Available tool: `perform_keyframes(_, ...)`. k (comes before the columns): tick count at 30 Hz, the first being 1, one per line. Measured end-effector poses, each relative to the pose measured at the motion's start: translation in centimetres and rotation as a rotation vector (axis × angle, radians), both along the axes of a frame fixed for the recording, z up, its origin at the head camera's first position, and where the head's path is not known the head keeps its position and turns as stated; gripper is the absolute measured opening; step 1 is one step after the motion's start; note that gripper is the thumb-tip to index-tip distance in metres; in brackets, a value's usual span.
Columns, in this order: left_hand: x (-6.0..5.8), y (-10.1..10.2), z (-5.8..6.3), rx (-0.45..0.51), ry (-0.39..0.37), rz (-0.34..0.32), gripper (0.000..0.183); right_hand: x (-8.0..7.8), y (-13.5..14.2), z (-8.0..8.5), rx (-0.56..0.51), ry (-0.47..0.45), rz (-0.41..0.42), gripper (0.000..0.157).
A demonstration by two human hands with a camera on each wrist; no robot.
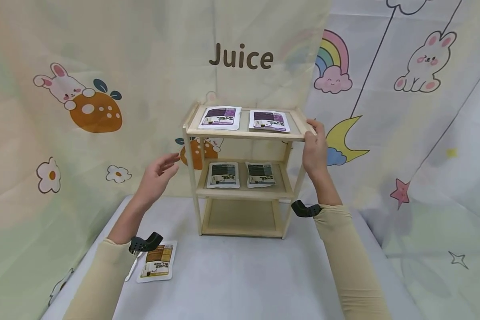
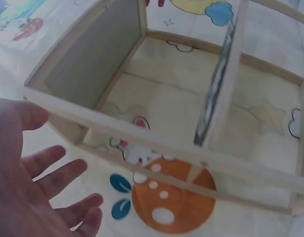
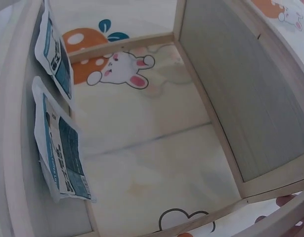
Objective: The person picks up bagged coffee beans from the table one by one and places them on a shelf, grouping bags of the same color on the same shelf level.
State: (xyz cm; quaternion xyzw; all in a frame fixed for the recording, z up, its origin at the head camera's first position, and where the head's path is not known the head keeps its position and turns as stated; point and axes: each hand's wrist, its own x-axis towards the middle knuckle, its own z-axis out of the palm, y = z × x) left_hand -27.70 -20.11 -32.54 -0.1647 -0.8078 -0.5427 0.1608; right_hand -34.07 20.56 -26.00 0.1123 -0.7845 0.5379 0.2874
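Observation:
A three-tier wooden shelf rack (image 1: 242,218) stands on the white-covered table. My right hand (image 1: 316,149) grips its top right corner, thumb in front and fingers over the side; in the right wrist view, fingertips (image 3: 285,200) show at the frame's edge. Left of the rack my left hand (image 1: 157,178) is raised, holding nothing; its spread fingers are close by the rack's side frame (image 2: 127,131) in the left wrist view. Two purple-labelled pouches, a left one (image 1: 220,118) and a right one (image 1: 269,121), lie on the top tier. Two teal-labelled pouches (image 3: 60,143) lie on the middle tier.
A brown-and-yellow-labelled pouch (image 1: 158,262) lies on the table at the front left, partly behind the left wrist's black camera mount (image 1: 146,243). A white edge pokes out beside it. Printed cloth (image 1: 152,66) with the word Juice hangs behind the rack.

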Motion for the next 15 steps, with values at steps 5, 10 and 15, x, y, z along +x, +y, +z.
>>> perform_keyframes(5, 1.8, -1.9, -2.8, -0.072, -0.021, -0.001, 0.042, 0.0, 0.3, 0.0, -0.03, 0.0, 0.034, 0.048)
perform_keyframes(10, 3.4, -3.7, -6.4, -0.111, -0.061, 0.009, 0.038, -0.1, 0.3, 0.1, -0.048, 0.003, 0.07, 0.048)
perform_keyframes(15, 5.6, -5.9, -10.4, -0.178, -0.09, 0.044, 0.035, -0.1, -0.3, 0.0, -0.077, 0.01, 0.109, 0.048)
